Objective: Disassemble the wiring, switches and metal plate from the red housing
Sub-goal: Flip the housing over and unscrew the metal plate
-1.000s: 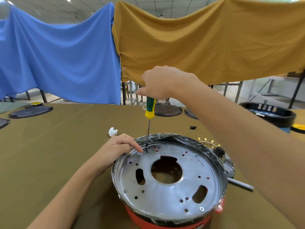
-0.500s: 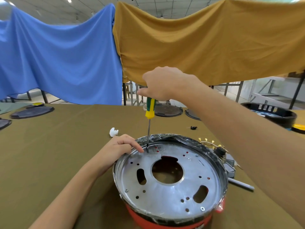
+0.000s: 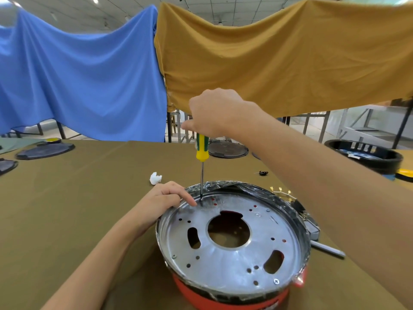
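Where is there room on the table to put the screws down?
The widest bare patch of olive tablecloth lies left of the left hand, between the white scrap and the black discs at the far left. It is crowded right of the red housing: gold-tipped wires and a grey rod lie there under the right hand's arm.

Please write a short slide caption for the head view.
Right hand drives screwdriver into metal plate on red housing; left hand steadies rim.
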`<move>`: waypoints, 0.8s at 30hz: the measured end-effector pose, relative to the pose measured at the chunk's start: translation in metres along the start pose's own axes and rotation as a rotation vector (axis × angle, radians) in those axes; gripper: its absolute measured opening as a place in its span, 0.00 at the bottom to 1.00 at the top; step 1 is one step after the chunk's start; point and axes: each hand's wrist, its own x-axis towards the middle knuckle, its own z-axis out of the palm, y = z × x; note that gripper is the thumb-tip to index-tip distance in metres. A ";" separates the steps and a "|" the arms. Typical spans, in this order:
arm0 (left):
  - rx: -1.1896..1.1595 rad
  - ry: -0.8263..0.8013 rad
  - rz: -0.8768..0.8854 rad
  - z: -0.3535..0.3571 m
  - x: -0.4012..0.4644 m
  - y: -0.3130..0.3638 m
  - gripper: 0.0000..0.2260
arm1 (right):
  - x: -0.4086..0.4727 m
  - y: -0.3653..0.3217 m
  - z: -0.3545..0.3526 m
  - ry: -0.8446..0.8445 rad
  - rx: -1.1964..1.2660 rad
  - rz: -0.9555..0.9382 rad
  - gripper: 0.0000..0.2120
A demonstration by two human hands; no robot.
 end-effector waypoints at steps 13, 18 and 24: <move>0.026 0.005 -0.001 0.001 0.000 -0.001 0.21 | -0.004 -0.005 -0.009 -0.140 0.134 0.025 0.24; 0.028 0.006 0.001 0.000 -0.001 0.000 0.20 | -0.001 0.003 -0.011 -0.188 0.263 -0.130 0.08; 0.032 0.005 0.008 0.000 -0.001 0.001 0.21 | -0.006 0.000 -0.017 -0.239 0.482 -0.221 0.12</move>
